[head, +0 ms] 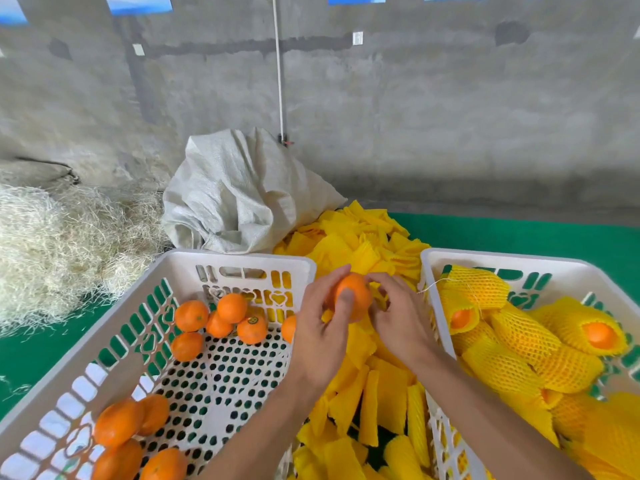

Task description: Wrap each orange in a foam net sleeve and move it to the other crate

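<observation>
A grey concrete wall (415, 109) fills the upper half of the view, with a white cord (279, 71) running down it. Below it lies a green tabletop (519, 233). On the far left sits a heap of pale straw (59, 244), and beside it a slumped white woven sack (239, 195).

The left crate (239, 263), white and perforated, holds loose bare oranges: a cluster near its far wall (221, 320) and another few at its near left corner (135, 434). The right crate (502, 259), also white, is heaped with wrapped oranges (540, 344) in yellow foam net, orange skin showing at some open sleeve ends.

Between the two crates runs a pile of flat yellow foam net sleeves (367, 244), reaching from beyond the crates toward the viewer.

Above that pile, between the crates, both hands meet. The left hand (322, 337) holds an orange (351, 296) in a curled grip, thumb across its near face and fingers behind it. The right hand (398, 320) pinches a yellow sleeve (377, 299) just at the orange's right side, its grip closed on the foam with fingertips bent inward. The sleeve touches the fruit; how far it covers the orange cannot be told.
</observation>
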